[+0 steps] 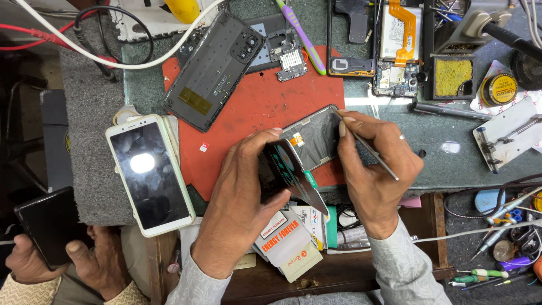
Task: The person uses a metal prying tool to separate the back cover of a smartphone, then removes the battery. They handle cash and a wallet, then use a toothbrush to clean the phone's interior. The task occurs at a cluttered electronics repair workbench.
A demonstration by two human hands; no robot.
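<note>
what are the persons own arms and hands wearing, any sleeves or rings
Both arms wear long sleeves of a pale grey, finely patterned shirt fabric, ending at the wrists: the left sleeve and the right sleeve. The left hand is bare, with no glove or ring that shows. The right hand is bare too, apart from a thin silver ring on one finger. No watch or bracelet shows.

Open lane: bare red rubber mat (248,107), centre frame.
Left block: white-framed glossy smartphone (149,174).
Upper block: dark plastic phone back cover (214,68).
Right edge: cluttered green surface (446,164), grey metal tool holder (505,135).
</note>
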